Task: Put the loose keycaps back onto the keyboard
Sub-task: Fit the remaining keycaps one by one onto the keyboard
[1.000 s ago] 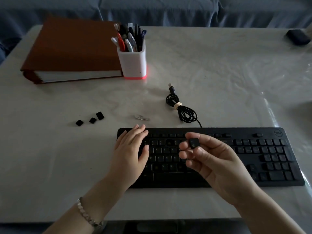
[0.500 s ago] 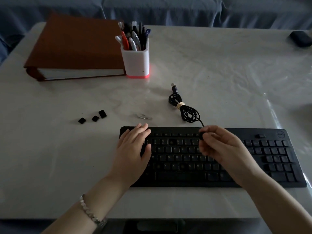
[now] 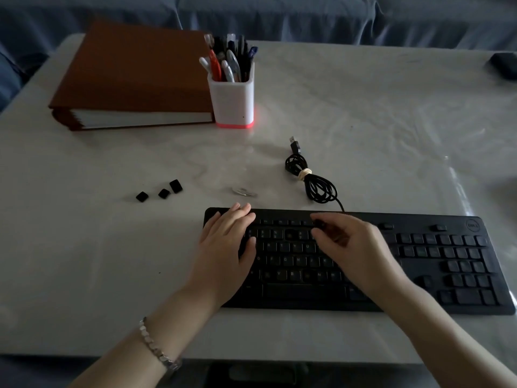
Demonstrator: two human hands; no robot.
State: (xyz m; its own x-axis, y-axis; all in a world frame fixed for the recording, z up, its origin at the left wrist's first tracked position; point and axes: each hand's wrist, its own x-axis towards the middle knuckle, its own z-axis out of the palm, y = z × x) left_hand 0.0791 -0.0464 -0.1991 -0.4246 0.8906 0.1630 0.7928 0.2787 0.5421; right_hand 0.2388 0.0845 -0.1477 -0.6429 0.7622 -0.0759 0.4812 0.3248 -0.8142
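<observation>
A Dell badge [image 3: 472, 226] marked the far right corner of the keyboard [image 3: 436, 264]; most key legends were too dim to read. The left hand [image 3: 226, 245] lay flat, fingers straight, on its left end. The right hand [image 3: 355, 247] pinched a half-hidden keycap [image 3: 319, 224] over the top rows. Three loose keycaps [image 3: 159, 193] sat on the table [image 3: 84, 247] to the left.

We find a desk-work setting, office or home study, we cannot tell which. A white table [image 3: 363, 107] carries a thick brown binder [image 3: 134, 68], a cup [image 3: 231, 103] of pens and a keyboard [image 3: 442, 261]. Blue cloth [image 3: 335, 18] lies behind.
</observation>
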